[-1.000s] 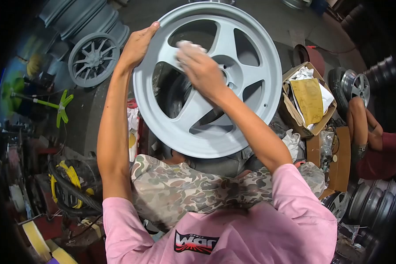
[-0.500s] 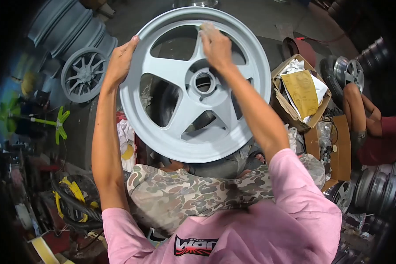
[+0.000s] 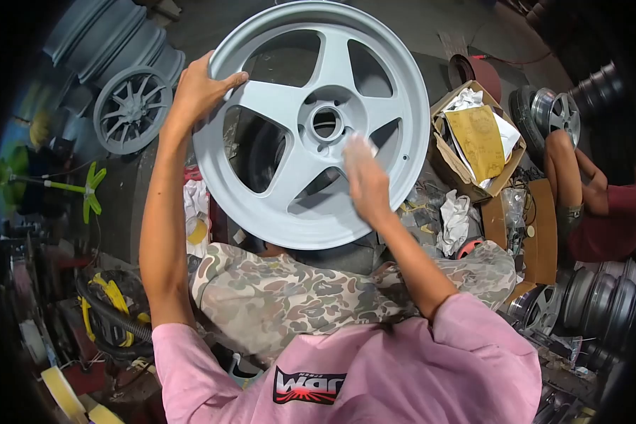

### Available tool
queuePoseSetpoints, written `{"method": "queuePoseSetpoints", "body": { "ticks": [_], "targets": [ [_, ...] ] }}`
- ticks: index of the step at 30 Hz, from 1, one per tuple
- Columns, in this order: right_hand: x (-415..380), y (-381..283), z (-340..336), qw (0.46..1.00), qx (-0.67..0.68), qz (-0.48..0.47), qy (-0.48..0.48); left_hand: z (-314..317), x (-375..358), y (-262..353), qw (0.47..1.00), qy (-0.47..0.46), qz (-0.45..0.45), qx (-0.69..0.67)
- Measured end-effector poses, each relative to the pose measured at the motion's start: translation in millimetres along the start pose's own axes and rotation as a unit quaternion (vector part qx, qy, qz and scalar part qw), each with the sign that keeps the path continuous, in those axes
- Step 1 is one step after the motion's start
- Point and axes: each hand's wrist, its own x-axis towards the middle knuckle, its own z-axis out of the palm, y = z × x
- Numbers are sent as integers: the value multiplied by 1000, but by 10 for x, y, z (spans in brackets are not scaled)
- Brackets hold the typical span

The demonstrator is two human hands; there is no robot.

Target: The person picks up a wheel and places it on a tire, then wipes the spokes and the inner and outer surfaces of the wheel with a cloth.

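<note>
A pale grey five-spoke car wheel rim faces up, tilted, above my lap. Its left edge is in the grip of my left hand, the thumb laid over the lip onto the face and the fingers behind the outer edge. Against a lower-right spoke, just below the hub, is my right hand. Motion smears its fingers, which look pressed together; a small pale edge shows at the fingertips, too blurred to name.
Right of the rim stands a cardboard box holding brown sandpaper sheets and white paper. Stacked wheels and a spoked wheel stand at left. Another person's leg shows at right. A black hose lies lower left.
My right hand has come down from the top spoke to below the hub. The rim has turned slightly and shifted up, and my left thumb now reaches over its face.
</note>
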Motion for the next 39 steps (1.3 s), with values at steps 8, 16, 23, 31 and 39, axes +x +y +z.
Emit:
{"method": "queuePoseSetpoints", "body": {
  "ticks": [8,16,23,31,39],
  "targets": [
    [-541,400,-940,947,158,275,-45,136,-285,398,988,101,116,15],
    [-559,201,-1238,929,86,340,-117,323,-723,1054,916,186,324,149],
    [-219,412,-1058,978,-151,-37,-135,478,-1104,1463,875,126,393,253],
    [-582,323,-378,970,-132,74,-192,718,-1698,1476,828,-83,412,371],
    [36,631,-964,902,-273,-207,-261,1337,-2259,1266,800,-226,415,371]
  ]
}}
